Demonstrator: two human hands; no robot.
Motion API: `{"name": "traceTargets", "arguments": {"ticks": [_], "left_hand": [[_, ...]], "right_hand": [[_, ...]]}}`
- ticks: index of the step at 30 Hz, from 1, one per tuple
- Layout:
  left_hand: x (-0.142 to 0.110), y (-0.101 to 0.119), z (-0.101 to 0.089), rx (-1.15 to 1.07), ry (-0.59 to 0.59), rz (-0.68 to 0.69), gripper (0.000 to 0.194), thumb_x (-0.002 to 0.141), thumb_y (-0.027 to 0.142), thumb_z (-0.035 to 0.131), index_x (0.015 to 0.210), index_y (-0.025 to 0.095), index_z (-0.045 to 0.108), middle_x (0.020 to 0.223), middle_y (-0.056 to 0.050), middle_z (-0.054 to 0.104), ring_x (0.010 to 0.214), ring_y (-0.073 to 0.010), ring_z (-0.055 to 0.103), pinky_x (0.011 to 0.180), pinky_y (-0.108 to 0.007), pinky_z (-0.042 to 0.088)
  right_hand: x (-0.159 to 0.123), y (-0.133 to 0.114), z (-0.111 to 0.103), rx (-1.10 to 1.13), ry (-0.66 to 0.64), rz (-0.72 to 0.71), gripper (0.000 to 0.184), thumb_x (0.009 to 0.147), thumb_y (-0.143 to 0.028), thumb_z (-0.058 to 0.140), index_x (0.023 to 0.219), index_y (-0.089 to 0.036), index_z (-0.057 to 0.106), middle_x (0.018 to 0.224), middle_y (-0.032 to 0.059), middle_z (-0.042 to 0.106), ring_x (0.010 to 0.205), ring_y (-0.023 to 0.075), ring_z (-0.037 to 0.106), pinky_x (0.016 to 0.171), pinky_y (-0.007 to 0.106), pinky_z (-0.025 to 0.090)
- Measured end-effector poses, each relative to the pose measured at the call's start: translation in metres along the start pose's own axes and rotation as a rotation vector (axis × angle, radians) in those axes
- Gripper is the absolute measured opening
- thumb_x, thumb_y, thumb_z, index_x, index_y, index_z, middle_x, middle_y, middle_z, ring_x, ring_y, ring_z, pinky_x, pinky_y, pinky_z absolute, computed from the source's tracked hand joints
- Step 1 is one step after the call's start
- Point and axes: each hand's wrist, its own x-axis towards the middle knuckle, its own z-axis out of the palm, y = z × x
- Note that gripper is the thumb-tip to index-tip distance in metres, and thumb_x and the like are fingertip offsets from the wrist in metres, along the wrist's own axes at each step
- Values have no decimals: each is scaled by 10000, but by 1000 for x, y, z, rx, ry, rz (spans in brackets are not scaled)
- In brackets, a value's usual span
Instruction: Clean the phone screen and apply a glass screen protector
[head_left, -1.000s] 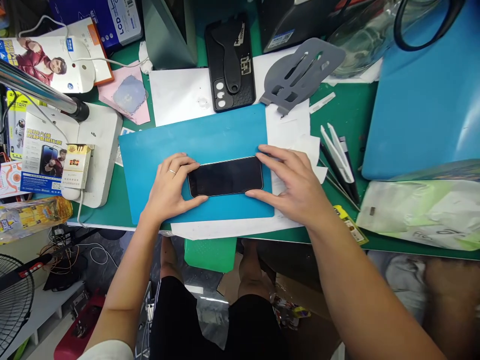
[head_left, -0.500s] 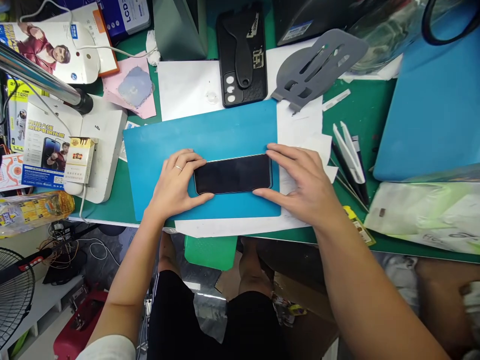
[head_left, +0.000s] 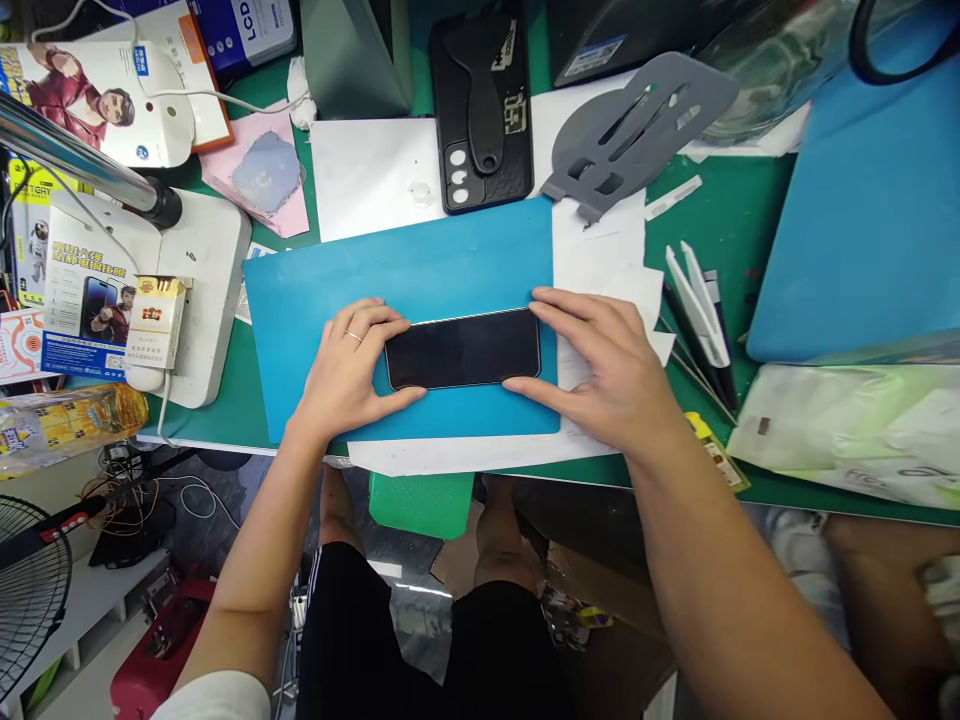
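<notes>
A smartphone (head_left: 463,349) with a dark screen lies lengthwise across a blue mat (head_left: 405,265). My left hand (head_left: 357,365) grips its left end, fingertips on the far corner and thumb along the near edge. At the other end, my right hand (head_left: 592,360) has its fingers at the far corner and its thumb on the near edge. White paper (head_left: 480,455) shows from under the mat. Beyond the mat lies a black phone case (head_left: 484,115) with a strap on its back, and a grey slotted stand (head_left: 637,130) is to its right.
Tweezers and pens (head_left: 701,315) lie right of my right hand, near a plastic packet (head_left: 847,435) and a larger blue mat (head_left: 862,220). At left stand a white lamp base (head_left: 214,300), a cigarette pack (head_left: 159,320) and a bottle (head_left: 75,425). A fan (head_left: 34,590) is lower left.
Both hands keep the same hold on the smartphone. The whole view has shifted very slightly; nothing else has visibly moved on the table.
</notes>
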Motion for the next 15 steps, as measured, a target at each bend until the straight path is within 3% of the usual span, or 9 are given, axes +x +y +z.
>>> {"name": "traceTargets", "arguments": {"ticks": [9,15], "left_hand": [[0,1,2,5,18,14,635,896,649,683,1356,235,536,1350,-141,610,1377,-371,478,1131,-534,392],[-1,0,0,-7,-7,-4,632,899,638,680,1374,248,529,1362,-139,608,1381,-380,483,1123,-540,398]], "right_hand": [[-2,4,4,18,35,-21,770,909,-578,680,1592,-345,412,1531,104,557,1371,430,507,1146,637,413],[1,1,0,-13,1,-23,754,908,-577,688,1571,-312,445,1500,132,585,1343,420,541,1108,632,461]]}}
